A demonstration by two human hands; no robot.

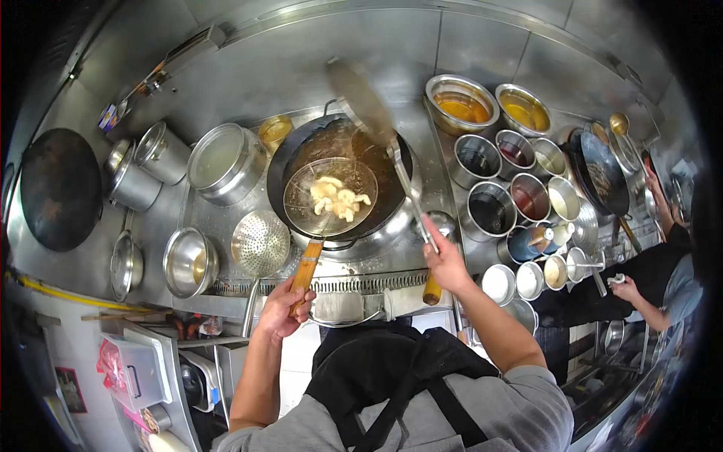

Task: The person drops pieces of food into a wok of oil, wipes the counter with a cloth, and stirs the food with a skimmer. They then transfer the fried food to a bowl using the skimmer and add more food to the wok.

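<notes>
Left hand (pixel 282 307) is gripping the wooden handle of a round wire-mesh strainer (pixel 330 197) w/ pale fried pieces (pixel 339 199), over the black oil-filled wok (pixel 297 151). Right hand (pixel 446 262) fingers are closing around a long steel ladle (pixel 361 98), its bowl blurred.

1. Stainless steel back wall (pixel 301 53) rises behind the cooking counter (pixel 226 218); panel seams visible, surface dulled.
2. Left of the counter: a dark round wok (pixel 60 188).
3. Below the counter's front edge: a yellow hose (pixel 68 295), shelving with a grey bin (pixel 139 369).
4. Right of the counter: rows of steel sauce pots (pixel 520 173).
5. Light even, overhead.
</notes>
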